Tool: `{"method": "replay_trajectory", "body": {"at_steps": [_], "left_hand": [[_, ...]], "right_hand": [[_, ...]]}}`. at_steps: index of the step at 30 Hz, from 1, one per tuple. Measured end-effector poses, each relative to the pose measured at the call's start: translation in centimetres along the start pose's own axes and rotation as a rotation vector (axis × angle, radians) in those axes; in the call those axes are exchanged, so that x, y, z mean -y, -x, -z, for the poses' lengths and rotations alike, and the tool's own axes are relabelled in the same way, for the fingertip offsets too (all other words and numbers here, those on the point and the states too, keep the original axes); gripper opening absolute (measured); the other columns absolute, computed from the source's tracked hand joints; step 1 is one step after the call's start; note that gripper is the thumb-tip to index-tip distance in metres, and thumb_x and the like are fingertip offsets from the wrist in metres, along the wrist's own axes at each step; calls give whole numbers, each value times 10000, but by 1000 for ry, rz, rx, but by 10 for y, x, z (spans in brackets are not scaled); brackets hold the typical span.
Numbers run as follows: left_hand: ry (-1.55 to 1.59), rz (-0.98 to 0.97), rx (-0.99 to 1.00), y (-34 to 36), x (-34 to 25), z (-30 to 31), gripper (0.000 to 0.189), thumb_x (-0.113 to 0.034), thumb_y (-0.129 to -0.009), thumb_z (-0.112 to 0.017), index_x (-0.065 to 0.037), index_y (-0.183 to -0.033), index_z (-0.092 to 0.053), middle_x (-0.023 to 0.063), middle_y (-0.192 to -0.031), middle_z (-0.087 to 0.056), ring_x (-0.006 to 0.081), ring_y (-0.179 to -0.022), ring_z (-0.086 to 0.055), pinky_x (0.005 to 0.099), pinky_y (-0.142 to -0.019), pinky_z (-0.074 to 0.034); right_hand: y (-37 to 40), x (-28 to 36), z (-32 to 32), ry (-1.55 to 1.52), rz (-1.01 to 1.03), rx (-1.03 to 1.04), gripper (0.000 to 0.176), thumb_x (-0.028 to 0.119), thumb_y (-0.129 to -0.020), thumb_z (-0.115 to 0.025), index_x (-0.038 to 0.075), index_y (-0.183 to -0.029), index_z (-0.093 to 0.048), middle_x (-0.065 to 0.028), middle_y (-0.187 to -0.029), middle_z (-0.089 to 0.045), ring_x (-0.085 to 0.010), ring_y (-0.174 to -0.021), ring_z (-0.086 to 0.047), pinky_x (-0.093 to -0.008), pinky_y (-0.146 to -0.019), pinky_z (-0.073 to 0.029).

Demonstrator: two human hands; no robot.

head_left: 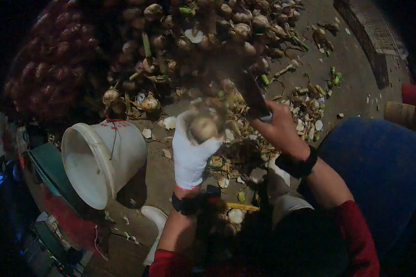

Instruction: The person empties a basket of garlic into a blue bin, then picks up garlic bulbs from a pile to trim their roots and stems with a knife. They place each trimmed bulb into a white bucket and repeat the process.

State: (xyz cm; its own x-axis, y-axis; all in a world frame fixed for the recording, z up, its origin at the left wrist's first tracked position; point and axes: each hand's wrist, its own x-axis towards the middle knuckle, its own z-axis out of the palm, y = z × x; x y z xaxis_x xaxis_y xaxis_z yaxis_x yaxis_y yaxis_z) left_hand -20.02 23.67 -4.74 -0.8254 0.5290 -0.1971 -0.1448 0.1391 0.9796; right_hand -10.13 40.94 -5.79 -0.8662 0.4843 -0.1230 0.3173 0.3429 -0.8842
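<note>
In the middle of the view, my left hand, in a white glove, is closed round a pale, round garlic bulb, which is slightly blurred. My bare right hand grips a knife by its handle, to the right of the bulb. The dark, broad blade points up and left, and its far end is smeared by motion. Blade and bulb look apart. Beyond both hands lies a heap of garlic, some of it with green or dry stalks. Cut peelings and stalk bits litter the ground around them.
A white bucket lies tipped at left, beside a green container. Full reddish mesh sacks stand at upper left. A large blue object is at right. Light-coloured boots show below; a plank-like piece lies at upper right.
</note>
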Motion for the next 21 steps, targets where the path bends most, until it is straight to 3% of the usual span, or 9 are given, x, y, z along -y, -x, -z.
{"method": "replay_trajectory", "body": {"at_steps": [3, 5, 7, 9, 11, 12, 14, 17, 21], "left_hand": [[304, 97, 24, -1, 14, 2, 517, -79, -613, -687, -26, -1068, -449, 79, -990, -486, 151, -867, -521, 263, -750, -456], [435, 200, -41, 10, 10, 0, 494, -37, -603, -680, -30, -1042, -451, 66, -962, -489, 127, -847, -509, 254, -734, -455], [346, 254, 60, 31, -1, 15, 475, -15, -599, -677, -43, -1019, -455, 60, -909, -503, 103, -840, -500, 246, -725, -453], [-197, 145, 335, 63, 5, 39, 428, -154, -641, -694, -48, -1005, -495, 50, -898, -564, 176, -869, -558, 296, -755, -457], [-260, 280, 1097, 80, -10, 41, 350, -172, -680, -672, -59, -985, -542, 84, -938, -569, 233, -908, -557, 344, -780, -441], [-243, 293, 1102, 86, -5, 34, 350, -172, -680, -672, -59, -985, -542, 84, -938, -569, 233, -908, -557, 344, -780, -441], [-675, 134, 1179, 89, 5, 10, 374, -199, -693, -676, -72, -1023, -554, 131, -995, -547, 290, -923, -541, 391, -791, -429], [-832, -502, 1025, 81, 62, -40, 405, -236, -681, -674, -101, -1035, -529, 144, -950, -507, 328, -913, -503, 414, -752, -433], [-996, -542, 1099, 87, 136, -75, 351, -170, -665, -634, -115, -997, -535, 106, -882, -525, 284, -888, -504, 420, -723, -407]], "right_hand": [[-1, -7, -9, -75, 4, 12, 244, 150, -690, -652, -19, -862, -611, -137, -672, -606, -153, -596, -560, -313, -574, -441], [-2, -67, -19, 277, -118, 309, 340, 204, -683, -632, -51, -905, -597, -216, -703, -595, -302, -585, -603, -366, -579, -462], [5, -81, -13, 187, -307, 266, 355, 222, -678, -634, -62, -885, -590, -226, -722, -592, -302, -609, -596, -379, -591, -459], [20, -77, 2, 215, -242, 58, 303, 197, -691, -614, -53, -861, -591, -132, -648, -599, -166, -573, -547, -331, -564, -443], [11, -65, 1, 134, -124, 34, 300, 222, -693, -605, -52, -809, -578, -102, -614, -576, -144, -538, -517, -313, -530, -426], [6, -59, 2, 141, -140, 44, 300, 222, -693, -605, -52, -809, -578, -102, -614, -576, -144, -538, -517, -313, -530, -426], [-1, -50, 6, 71, -126, 50, 269, 223, -704, -611, -31, -785, -576, -55, -592, -546, -108, -518, -485, -280, -494, -393], [0, -55, 1, 1, -197, 23, 234, 217, -719, -617, -9, -767, -576, -15, -587, -522, -83, -515, -462, -260, -475, -361], [8, -69, -5, -21, -343, 99, 213, 198, -724, -633, -2, -769, -578, 9, -592, -517, -68, -514, -446, -249, -467, -350]]}}
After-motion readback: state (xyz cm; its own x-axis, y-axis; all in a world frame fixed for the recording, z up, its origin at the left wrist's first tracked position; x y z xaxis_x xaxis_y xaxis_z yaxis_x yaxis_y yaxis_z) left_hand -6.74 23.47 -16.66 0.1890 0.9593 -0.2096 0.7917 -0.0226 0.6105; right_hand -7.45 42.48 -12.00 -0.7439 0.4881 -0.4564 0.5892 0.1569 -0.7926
